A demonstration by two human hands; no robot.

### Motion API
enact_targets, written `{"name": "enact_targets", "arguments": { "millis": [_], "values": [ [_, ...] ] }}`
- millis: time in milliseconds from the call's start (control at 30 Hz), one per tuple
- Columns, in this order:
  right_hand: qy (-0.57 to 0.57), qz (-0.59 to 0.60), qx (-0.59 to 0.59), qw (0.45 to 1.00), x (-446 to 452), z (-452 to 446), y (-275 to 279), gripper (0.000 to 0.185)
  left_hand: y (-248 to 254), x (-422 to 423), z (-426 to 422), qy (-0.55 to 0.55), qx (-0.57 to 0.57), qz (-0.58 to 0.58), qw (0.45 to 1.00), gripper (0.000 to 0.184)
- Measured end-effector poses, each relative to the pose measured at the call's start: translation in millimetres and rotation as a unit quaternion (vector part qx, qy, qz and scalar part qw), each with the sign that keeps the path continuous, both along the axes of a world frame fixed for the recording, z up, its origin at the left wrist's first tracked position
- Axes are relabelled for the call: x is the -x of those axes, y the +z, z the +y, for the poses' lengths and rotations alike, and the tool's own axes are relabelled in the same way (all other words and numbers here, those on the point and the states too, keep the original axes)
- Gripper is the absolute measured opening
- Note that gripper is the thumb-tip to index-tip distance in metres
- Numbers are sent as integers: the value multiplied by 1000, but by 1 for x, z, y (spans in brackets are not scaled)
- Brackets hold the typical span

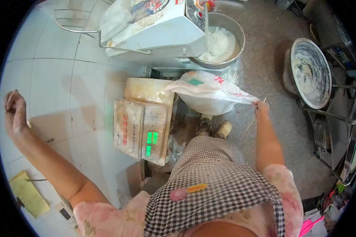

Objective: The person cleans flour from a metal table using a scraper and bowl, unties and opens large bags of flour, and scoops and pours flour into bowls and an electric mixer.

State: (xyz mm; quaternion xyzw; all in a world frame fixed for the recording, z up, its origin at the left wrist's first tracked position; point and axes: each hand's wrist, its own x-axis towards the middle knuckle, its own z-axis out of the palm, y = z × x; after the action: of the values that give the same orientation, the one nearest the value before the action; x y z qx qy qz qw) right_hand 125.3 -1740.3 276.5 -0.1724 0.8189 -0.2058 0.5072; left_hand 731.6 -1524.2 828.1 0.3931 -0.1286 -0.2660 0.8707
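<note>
My right hand grips the gathered corner of a white woven sack printed in red and green. From that hand the sack stretches left, its middle sagging above my feet. Out to the far left, my left hand is raised in front of the tiled wall, fingers loosely curled and thumb apart, with nothing visible in it. Between the hands stands a dusty digital scale with green lit figures. Beyond the sack, a metal mixer bowl holds white flour.
A white mixing machine with a bent metal guard rail stands at the top. To the right, a flour-smeared basin rests on a metal rack. Yellow paper is at lower left.
</note>
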Motion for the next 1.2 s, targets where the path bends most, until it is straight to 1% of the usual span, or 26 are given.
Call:
{"name": "enact_targets", "arguments": {
  "millis": [33,67,133,233,300,333,400,433,500,533,567,600,633,667,700,733,767,800,867,900,933,967,1033,1067,1133,1200],
  "values": [
    [-2,-3,2,1000,-3,0,-1,7,6,-6,6,16,-18,-14,1000,26],
    [-5,-6,4,1000,-5,0,-3,7,17,4,4,73,-45,-54,995,27],
    [5,-3,9,1000,-11,3,-8,7,27,-52,48,-91,-1,-108,990,22],
    [48,1,19,999,-18,9,-19,6,18,47,-28,54,-37,-64,996,26],
    [81,-14,33,996,-14,8,-32,5,0,53,-31,1,-64,-138,988,21],
    [101,-27,19,994,-12,8,-26,4,-15,53,-35,-32,-77,-169,982,21],
    [138,-52,-9,989,-33,12,5,3,-47,49,-24,69,-151,-321,933,12],
    [133,-90,-12,987,-35,14,9,3,-72,63,-29,47,-213,-359,908,12],
    [136,-146,-9,980,-34,15,20,6,-124,92,-40,3,-327,-441,836,22],
    [143,-164,-4,976,-33,15,26,8,-171,128,-59,-69,-343,-454,819,28],
    [150,-182,3,972,-33,15,28,9,-202,180,-91,-72,-441,-492,747,28],
    [138,-199,11,970,-33,15,29,9,-240,220,-111,-133,-509,-343,778,27],
    [125,-216,19,968,-33,16,28,9,-301,232,-115,-259,-459,-408,745,28],
    [113,-232,28,966,-32,17,27,9,-342,261,-125,-338,-441,-407,725,31],
    [103,-212,50,971,-30,20,22,11,-376,295,-135,-373,-448,-391,712,32],
    [94,-190,71,975,-28,22,14,14,-431,322,-135,-386,-371,-397,746,33],
    [85,-167,92,978,-27,22,8,18,-457,344,-142,-408,-370,-432,714,32],
    [75,-143,66,985,-28,20,5,22,-475,362,-150,-429,-369,-467,680,31],
    [55,-102,11,993,-33,14,-6,30,-502,392,-161,-450,-352,-439,693,29],
    [19,-115,9,993,-36,13,-14,30,-512,402,-164,-460,-346,-426,698,28],
    [-16,-128,7,992,-37,13,-25,30,-519,410,-168,-460,-341,-480,664,24],
    [-52,-141,4,989,-34,12,-36,30,-531,416,-169,-447,-323,-511,659,22],
    [-85,-225,21,970,-23,11,-51,27,-549,428,-171,-418,-285,-570,647,20],
    [-101,-266,30,958,-18,11,-58,25,-552,431,-173,-425,-292,-566,644,19],
    [-95,-308,49,945,-12,4,-60,20,-552,434,-177,-434,-308,-556,638,19],
    [-53,-331,55,940,-9,1,-50,15,-547,434,-183,-436,-334,-511,661,19]
  ]
}}
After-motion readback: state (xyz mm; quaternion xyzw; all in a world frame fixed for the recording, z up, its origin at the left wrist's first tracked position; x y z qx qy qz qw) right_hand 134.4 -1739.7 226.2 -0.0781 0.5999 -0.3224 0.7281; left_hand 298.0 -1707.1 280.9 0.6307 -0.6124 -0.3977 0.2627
